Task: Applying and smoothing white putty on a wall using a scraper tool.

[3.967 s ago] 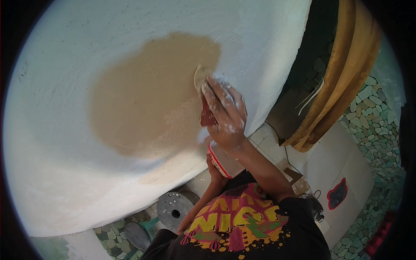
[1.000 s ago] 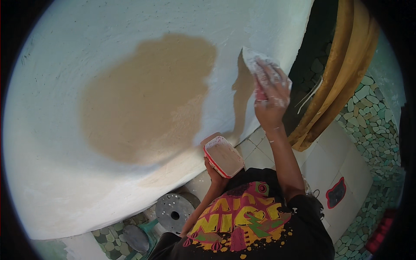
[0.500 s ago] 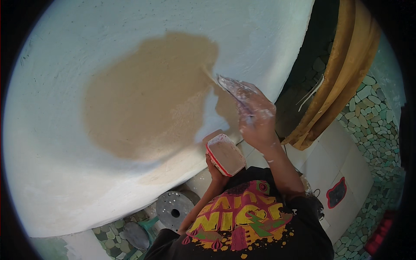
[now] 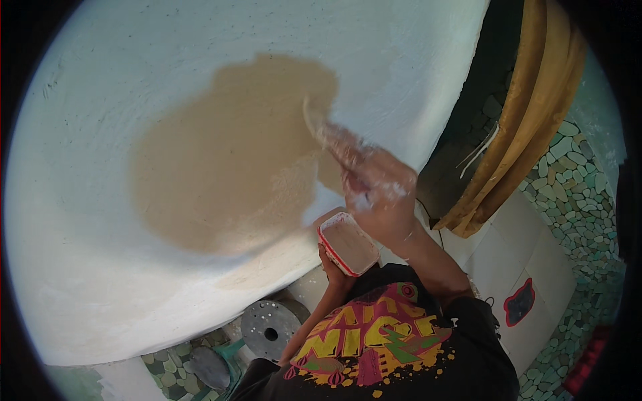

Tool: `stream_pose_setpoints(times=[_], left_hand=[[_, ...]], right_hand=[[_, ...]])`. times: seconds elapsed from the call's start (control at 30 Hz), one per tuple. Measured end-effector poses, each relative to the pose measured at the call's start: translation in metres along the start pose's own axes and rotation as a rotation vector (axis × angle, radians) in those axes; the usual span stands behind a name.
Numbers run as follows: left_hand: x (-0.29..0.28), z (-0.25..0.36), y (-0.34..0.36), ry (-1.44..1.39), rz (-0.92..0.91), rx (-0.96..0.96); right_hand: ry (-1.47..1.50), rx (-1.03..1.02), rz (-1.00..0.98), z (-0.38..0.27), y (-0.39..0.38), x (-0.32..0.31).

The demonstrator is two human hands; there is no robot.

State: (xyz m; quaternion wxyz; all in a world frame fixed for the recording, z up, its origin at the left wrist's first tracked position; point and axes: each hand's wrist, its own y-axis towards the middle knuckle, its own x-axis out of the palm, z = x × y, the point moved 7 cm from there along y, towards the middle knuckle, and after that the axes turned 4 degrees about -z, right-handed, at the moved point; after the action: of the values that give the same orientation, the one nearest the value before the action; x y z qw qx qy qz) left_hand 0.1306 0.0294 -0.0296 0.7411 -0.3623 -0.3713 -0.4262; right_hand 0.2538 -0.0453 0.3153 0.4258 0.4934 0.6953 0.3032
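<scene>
My left hand (image 4: 332,271) is closed around the side of a shallow rectangular tub (image 4: 349,246) with a red rim, holding a pale beige liquid or paste. White smears cover my right hand (image 4: 378,184), raised over the tub's far side. Its fingers pinch a slim pale tool (image 4: 309,117), whose blurred tip lies against the large curved white wall (image 4: 80,220); whether it is a brush I cannot make out. A brownish patch (image 4: 227,154), which could be shadow, spreads over the wall around the tool.
A folded orange-brown cloth (image 4: 528,127) hangs at the right, with a thin white cord (image 4: 480,150) beside it. Below stand a grey round disc with holes (image 4: 269,329) and a dark rounded object (image 4: 210,367). Pebble tiles (image 4: 568,187) and pale floor tiles (image 4: 498,257) lie at right.
My right hand has shifted left and slightly down, carrying the slim tool leftward along the wall. My left hand and the tub stay nearly in place.
</scene>
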Motion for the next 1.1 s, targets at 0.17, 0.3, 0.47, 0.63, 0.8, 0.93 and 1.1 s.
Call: stream_pose_setpoints(times=[0.17, 0.3, 0.47, 0.63, 0.8, 0.93, 1.1], left_hand=[[-0.010, 0.002, 0.001, -0.013, 0.045, 0.037], [-0.007, 0.001, -0.001, -0.031, 0.016, -0.005], [-0.011, 0.003, 0.001, -0.027, 0.017, 0.010], [-0.011, 0.002, -0.002, -0.037, 0.008, -0.013], [-0.011, 0.000, -0.006, -0.079, 0.020, -0.027], [-0.011, 0.001, -0.007, -0.083, 0.052, -0.048], [-0.028, -0.001, -0.003, -0.094, 0.053, -0.080]], right_hand=[[0.158, 0.114, -0.027, 0.011, -0.011, -0.006], [0.011, 0.080, 0.216, 0.032, 0.018, -0.026], [-0.212, -0.093, 0.030, 0.022, -0.003, 0.012], [-0.232, -0.158, 0.125, 0.035, -0.015, 0.009], [-0.365, -0.134, 0.109, 0.036, 0.013, 0.009], [-0.412, -0.101, -0.005, 0.032, -0.005, 0.023], [-0.380, -0.077, -0.006, 0.023, -0.020, 0.019]])
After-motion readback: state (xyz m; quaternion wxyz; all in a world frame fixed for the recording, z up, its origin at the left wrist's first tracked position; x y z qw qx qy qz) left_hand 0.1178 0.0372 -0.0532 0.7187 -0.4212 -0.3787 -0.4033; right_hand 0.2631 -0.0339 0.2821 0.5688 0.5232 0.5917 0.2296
